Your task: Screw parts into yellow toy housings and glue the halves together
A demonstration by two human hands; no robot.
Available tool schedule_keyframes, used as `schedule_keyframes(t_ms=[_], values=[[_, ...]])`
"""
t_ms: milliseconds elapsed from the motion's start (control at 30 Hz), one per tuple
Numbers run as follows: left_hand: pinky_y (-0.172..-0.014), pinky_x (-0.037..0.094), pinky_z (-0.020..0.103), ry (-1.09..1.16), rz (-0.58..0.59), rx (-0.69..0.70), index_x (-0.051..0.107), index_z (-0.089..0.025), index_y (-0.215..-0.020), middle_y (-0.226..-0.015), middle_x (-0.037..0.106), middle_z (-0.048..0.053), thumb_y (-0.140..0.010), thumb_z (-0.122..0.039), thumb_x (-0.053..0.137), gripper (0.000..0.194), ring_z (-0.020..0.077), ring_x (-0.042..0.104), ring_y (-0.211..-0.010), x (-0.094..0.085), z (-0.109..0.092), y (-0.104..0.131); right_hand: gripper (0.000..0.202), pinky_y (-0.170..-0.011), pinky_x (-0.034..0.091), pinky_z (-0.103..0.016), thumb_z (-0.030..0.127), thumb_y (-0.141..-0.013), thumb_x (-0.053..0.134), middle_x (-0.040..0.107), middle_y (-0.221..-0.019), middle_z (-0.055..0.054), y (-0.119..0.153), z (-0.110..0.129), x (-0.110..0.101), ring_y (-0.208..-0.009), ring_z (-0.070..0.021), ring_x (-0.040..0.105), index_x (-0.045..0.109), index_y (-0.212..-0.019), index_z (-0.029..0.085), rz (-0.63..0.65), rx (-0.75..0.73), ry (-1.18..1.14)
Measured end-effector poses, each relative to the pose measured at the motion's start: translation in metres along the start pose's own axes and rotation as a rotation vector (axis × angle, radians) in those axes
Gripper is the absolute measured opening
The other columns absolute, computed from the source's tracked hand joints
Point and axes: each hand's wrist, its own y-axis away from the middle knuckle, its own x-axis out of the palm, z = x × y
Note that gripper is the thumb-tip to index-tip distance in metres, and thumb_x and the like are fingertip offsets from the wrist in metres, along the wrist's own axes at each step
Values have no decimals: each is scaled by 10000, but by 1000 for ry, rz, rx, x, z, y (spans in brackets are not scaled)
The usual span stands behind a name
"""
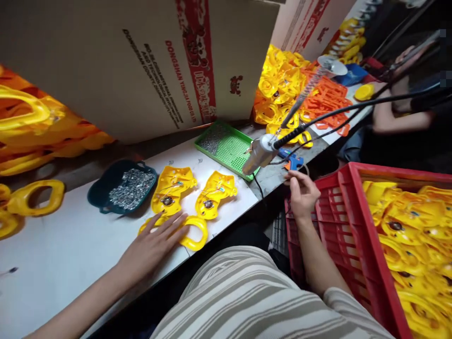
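My left hand (155, 240) lies palm down with its fingers spread over the lower ends of two yellow plastic shells. One yellow shell (173, 183) and another yellow shell (216, 190) lie side by side, insides up, each with a round metal part and thin wires. A yellow ring-shaped handle end (197, 233) shows beyond my fingertips. My right hand (304, 194) is bent with thumb and forefinger apart, just below a blue glue gun (294, 161) with an orange trigger; no grip on it shows. A grey electric screwdriver (261, 153) hangs to the left of the gun.
A dark green bowl (97, 193) of screws and a green perforated tray (233, 162) stand on the white table. A large carton (141, 94) rises behind. At right, a red crate (348, 212) holds yellow shells. Another person's arm (388, 115) is farther right.
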Motion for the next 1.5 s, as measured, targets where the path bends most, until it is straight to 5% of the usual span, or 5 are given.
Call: schedule_keyframes(t_ms=[333, 733, 967, 1267, 1500], values=[[-1172, 259, 501, -106, -81, 147, 151, -371, -1549, -1477, 481, -6, -828, -102, 277, 780, 235, 585, -1250, -10, 44, 33, 577, -729, 541, -357, 478, -520, 802, 595, -815, -3, -64, -103, -2, -721, -165, 582, 541, -944, 187, -204, 299, 21], [-1156, 251, 517, -57, -98, 48, 451, -393, -1427, -1533, 417, -6, -853, -175, 327, 626, 290, 508, -1321, 6, 44, 62, 483, -707, 555, -340, 437, -626, 769, 607, -809, 40, 8, -28, -45, -658, -116, 585, 509, -997, 270, 39, 168, -508], [-1138, 259, 544, 10, -88, -209, 630, -260, -1259, -1435, 532, 125, -899, -398, 564, 391, 338, 471, -1334, -18, -27, 42, 346, -622, 486, -328, 347, -716, 723, 603, -697, 32, 45, 13, -69, -617, -145, 558, 629, -1039, 269, 169, -101, -538], [-1145, 267, 545, 39, 39, -353, 610, -341, -1296, -1509, 447, 67, -901, -197, 504, 434, 309, 413, -1393, -8, -24, 73, 177, -651, 573, -357, 273, -827, 680, 717, -885, -35, 81, 2, -38, -692, -178, 662, 660, -1003, 258, 823, 151, -229], [-1189, 144, 514, 51, -292, -505, 471, -207, -1421, -1498, 452, 143, -877, -547, 565, 648, 318, 328, -1437, -9, -66, -31, 321, -564, 589, -308, 414, -890, 593, 725, -1013, -88, 81, 10, -6, -626, -149, 666, 595, -1137, 208, 924, 259, -253]])
